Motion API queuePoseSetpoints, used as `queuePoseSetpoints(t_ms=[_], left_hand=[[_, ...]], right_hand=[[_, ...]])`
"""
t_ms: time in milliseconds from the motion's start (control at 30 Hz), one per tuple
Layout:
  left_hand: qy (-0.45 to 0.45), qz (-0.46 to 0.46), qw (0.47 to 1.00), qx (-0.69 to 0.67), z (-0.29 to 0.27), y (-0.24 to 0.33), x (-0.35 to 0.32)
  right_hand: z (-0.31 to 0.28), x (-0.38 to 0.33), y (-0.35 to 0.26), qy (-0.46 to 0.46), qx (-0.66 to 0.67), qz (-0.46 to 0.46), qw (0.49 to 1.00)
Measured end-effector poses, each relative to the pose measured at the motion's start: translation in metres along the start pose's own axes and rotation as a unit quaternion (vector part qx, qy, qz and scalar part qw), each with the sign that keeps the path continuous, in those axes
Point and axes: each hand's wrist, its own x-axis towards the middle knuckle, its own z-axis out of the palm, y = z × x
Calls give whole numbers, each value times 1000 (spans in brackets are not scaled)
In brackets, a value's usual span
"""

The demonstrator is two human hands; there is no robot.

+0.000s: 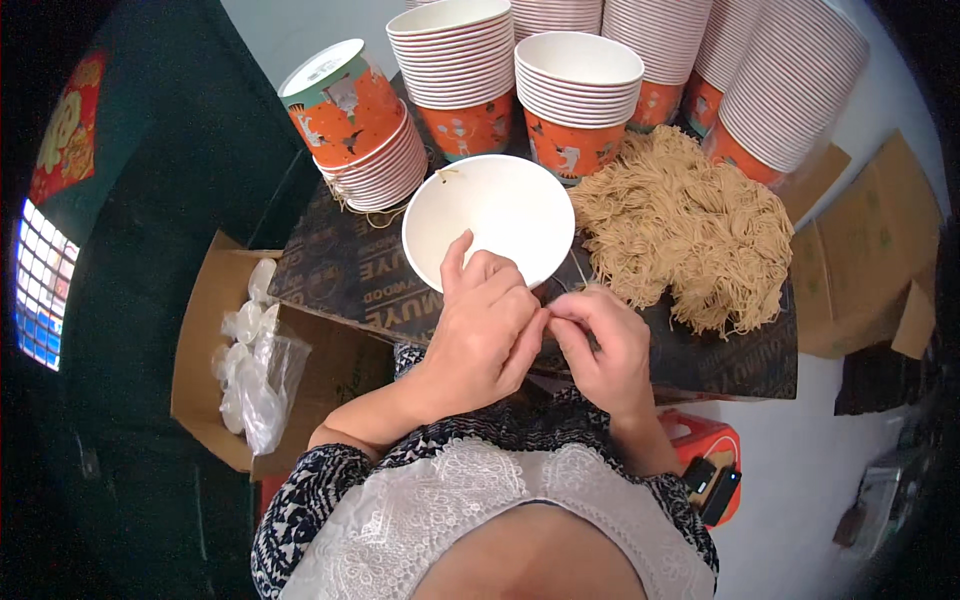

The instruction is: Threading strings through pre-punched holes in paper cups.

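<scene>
A white-lined paper bucket (520, 215) lies tipped toward me at the table's front edge, its open mouth facing up. My left hand (485, 325) is closed at its near rim, one finger reaching over into the bucket. My right hand (605, 345) is pinched shut beside it, its fingertips meeting the left thumb and fingers at the rim. Whatever is between those fingertips is too small to make out. A short bit of tan string (447, 174) shows at the bucket's far left rim. To the right lies a heap of tan strings (690, 230).
Stacks of orange-and-white paper buckets (575, 110) stand along the back. At the left, an upside-down stack (350, 110) has strings at its base. Below left, a carton (205, 370) holds clear plastic pieces (245, 380). An orange stool (725, 440) bearing black devices stands lower right.
</scene>
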Motion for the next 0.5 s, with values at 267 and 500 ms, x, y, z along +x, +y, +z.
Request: queuePoseSetpoints(t_ms=[267, 500], left_hand=[[64, -15, 998, -2, -18, -10, 1], [85, -65, 991, 82, -34, -24, 7]], right_hand=[[4, 0, 9, 63, -75, -27, 995], [6, 6, 6, 51, -164, -9, 985]])
